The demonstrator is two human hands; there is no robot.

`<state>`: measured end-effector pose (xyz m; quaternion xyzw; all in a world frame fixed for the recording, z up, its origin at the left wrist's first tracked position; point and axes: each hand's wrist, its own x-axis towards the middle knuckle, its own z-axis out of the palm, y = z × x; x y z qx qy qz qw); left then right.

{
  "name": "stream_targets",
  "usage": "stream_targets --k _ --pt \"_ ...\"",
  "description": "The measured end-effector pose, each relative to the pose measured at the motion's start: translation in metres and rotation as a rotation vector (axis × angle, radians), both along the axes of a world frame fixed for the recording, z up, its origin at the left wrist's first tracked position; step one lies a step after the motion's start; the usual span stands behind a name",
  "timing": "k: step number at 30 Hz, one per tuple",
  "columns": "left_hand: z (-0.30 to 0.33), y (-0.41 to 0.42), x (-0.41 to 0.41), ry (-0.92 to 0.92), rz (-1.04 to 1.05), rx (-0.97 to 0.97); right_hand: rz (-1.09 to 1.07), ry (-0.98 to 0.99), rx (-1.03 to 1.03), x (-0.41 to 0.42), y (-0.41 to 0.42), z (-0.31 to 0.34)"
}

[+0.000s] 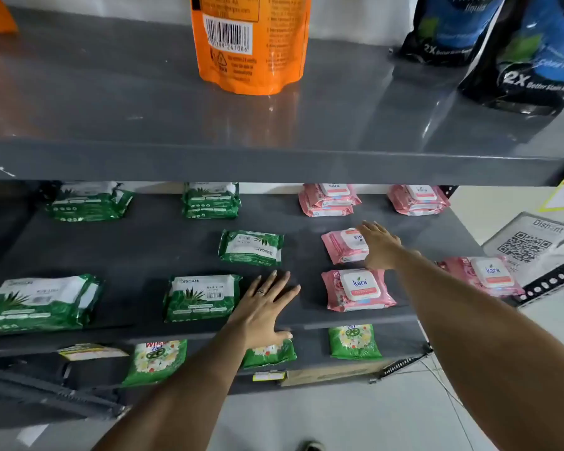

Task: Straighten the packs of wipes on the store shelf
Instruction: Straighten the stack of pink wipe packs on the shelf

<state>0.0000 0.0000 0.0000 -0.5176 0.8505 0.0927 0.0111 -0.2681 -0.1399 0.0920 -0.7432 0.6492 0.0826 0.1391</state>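
Observation:
Green and pink packs of wipes lie on the dark middle shelf. My right hand rests on a turned pink pack, fingers over its right side. Just in front lies another pink pack, label facing me. My left hand hovers flat and spread over the bare shelf between that pack and a green pack, holding nothing. A smaller green pack lies skewed further back. Pink stacks and green stacks sit at the rear.
The upper shelf overhangs, carrying an orange pouch and dark blue pouches. A large green pack lies front left, a pink pack at the right end. Green detergent sachets sit on the shelf below.

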Motion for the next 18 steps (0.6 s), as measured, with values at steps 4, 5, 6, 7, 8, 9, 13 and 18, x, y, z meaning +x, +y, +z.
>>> stream_targets --k 4,5,6,7,8,9,13,18 --pt "-0.002 0.001 0.0 -0.044 -0.016 -0.063 0.078 0.074 0.067 0.013 -0.009 0.005" --pt "-0.003 0.0 0.0 -0.04 -0.019 -0.073 0.083 0.089 0.07 0.015 -0.011 0.003" --pt "-0.004 0.0 -0.001 -0.045 -0.021 -0.075 0.082 0.104 0.064 0.016 -0.012 -0.001" --pt "-0.005 -0.001 -0.001 -0.045 -0.02 -0.071 0.079 0.114 0.045 0.015 -0.014 -0.004" --pt "-0.006 -0.002 0.001 -0.052 -0.012 -0.072 0.08 0.116 0.024 0.015 -0.016 -0.006" --pt "-0.006 -0.002 0.001 -0.045 -0.008 -0.073 0.083 0.113 0.0 0.014 -0.017 -0.007" --pt "-0.006 -0.002 0.0 -0.031 -0.009 -0.083 0.091 0.034 -0.043 0.006 -0.021 0.005" --pt "-0.008 -0.002 0.001 -0.026 -0.008 -0.092 0.097 -0.112 0.06 -0.006 0.001 0.042"
